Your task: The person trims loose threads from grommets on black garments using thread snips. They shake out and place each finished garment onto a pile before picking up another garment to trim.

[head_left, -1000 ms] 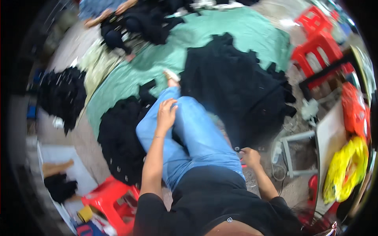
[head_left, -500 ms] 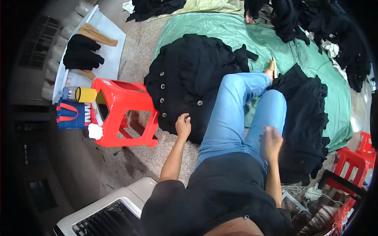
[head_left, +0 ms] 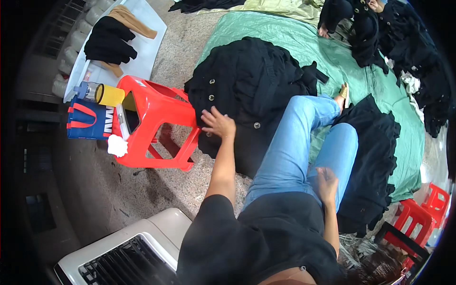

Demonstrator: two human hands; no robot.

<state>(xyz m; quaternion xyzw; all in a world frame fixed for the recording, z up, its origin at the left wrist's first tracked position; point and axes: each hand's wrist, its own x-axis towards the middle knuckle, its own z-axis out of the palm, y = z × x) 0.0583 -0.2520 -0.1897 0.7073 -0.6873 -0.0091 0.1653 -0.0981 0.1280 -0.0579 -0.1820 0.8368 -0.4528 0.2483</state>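
My left hand [head_left: 219, 124], fingers spread, is over the left edge of a pile of black knit garments [head_left: 247, 90] with round metallic-looking buttons; whether it touches the cloth I cannot tell. Nothing shows in that hand. Above my right thigh is my right hand [head_left: 327, 186], its fingers curled together; anything between them is too small or blurred to make out. To the right of my legs lies a second heap of black cloth [head_left: 370, 161].
A red stool [head_left: 156, 104] stands left of the pile, with a phone, a yellow-and-clear bottle [head_left: 108, 95] and a blue bag [head_left: 88, 121] beside it. A white cooler-like unit [head_left: 156, 228] is at lower left. Green sheeting [head_left: 266, 28] covers the floor; another person's hand [head_left: 375, 5] shows at upper right.
My left hand has moved forward and its fingers have spread over the button edge of the pile. My right hand has dropped slightly over my thigh. The whole view has shifted a little.
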